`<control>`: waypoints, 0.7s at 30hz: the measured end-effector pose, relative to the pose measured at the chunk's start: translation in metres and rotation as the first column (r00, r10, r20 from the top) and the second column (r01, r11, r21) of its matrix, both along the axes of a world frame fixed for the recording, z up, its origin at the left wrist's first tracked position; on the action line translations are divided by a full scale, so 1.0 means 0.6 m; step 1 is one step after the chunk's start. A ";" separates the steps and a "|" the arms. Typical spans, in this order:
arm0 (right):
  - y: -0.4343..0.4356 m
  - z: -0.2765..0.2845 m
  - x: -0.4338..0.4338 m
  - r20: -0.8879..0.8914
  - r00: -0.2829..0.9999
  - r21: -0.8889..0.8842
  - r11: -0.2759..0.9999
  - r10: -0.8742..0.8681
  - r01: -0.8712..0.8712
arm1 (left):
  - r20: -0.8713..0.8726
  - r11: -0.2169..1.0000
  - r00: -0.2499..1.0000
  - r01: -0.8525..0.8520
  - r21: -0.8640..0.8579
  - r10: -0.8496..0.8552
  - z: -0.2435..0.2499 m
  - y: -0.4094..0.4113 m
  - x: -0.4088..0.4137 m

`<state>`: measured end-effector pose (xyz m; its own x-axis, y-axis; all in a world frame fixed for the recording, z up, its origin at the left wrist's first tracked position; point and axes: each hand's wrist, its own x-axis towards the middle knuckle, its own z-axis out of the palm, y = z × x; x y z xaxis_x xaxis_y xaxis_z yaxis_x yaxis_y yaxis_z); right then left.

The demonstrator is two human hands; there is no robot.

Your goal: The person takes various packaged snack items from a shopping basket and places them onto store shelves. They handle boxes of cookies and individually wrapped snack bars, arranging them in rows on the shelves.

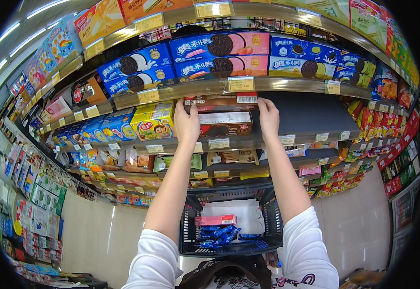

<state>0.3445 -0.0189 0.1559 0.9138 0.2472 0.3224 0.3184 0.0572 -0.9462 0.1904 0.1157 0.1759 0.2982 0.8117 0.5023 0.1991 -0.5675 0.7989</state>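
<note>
Both my hands reach onto a dark shelf below the row of Oreo boxes. Between them lie brown snack boxes [224, 107], with another brown box [225, 129] showing below and in front. My left hand [187, 121] grips the left end of the upper brown box, fingertips at its edge. At the right end, my right hand [269, 117] closes on the same box. A yellow biscuit box [154, 121] stands just left of my left hand. Part of the upper box is hidden under the shelf edge above.
Beneath my arms is a black plastic basket [277, 227] holding a pink box [215, 220], blue-wrapped snacks [217, 236] and white packaging [231, 209]. Blue Oreo boxes [219, 54] stand above a projecting shelf edge [289, 85]. Red snack bags [380, 124] hang at the right.
</note>
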 end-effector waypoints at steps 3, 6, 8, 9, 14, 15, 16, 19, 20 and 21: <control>-0.012 -0.002 -0.002 -0.012 0.993 0.289 0.951 0.116 -0.107 | 0.151 0.995 0.984 0.097 -0.012 -0.094 0.007 -0.018 -0.005; -0.034 0.022 -0.029 -0.161 0.973 0.339 0.935 0.164 -0.101 | 0.283 0.978 0.939 0.207 -0.018 -0.193 0.000 -0.021 -0.005; -0.050 0.028 -0.032 -0.200 0.960 0.407 0.908 0.195 -0.100 | 0.348 0.942 0.889 0.333 -0.045 -0.298 0.005 -0.041 -0.011; -0.060 0.032 -0.037 -0.217 0.952 0.444 0.890 0.215 -0.100 | 0.387 0.931 0.869 0.358 -0.064 -0.307 -0.002 -0.053 -0.017; -0.106 0.014 -0.078 -0.147 0.977 0.341 0.935 0.153 -0.095 | 0.451 0.901 0.806 0.433 -0.006 -0.384 -0.051 -0.093 -0.056; -0.122 0.018 -0.095 -0.089 0.984 0.314 0.942 0.153 -0.118 | 0.440 0.907 0.807 0.419 0.046 -0.395 -0.055 -0.099 -0.070; -0.139 0.019 -0.109 -0.032 0.988 0.284 0.949 0.152 -0.136 | 0.396 0.904 0.816 0.415 0.105 -0.421 -0.050 -0.107 -0.087; -0.188 -0.003 -0.140 -0.035 0.981 0.218 0.960 0.189 -0.177 | 0.478 0.856 0.722 0.496 0.149 -0.501 -0.033 -0.128 -0.117; -0.200 -0.026 -0.146 -0.113 0.965 0.246 0.948 0.235 -0.202 | 0.501 0.832 0.678 0.523 0.185 -0.537 -0.021 -0.135 -0.122; -0.210 -0.046 -0.154 -0.182 0.943 0.279 0.934 0.280 -0.223 | 0.515 0.794 0.634 0.583 0.172 -0.577 -0.011 -0.137 -0.128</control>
<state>0.2522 -0.1450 0.1281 0.8862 0.4149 0.2063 0.0522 0.3530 -0.9342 0.1137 0.0334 0.1692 0.4068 0.5685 0.7151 -0.6109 -0.4127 0.6756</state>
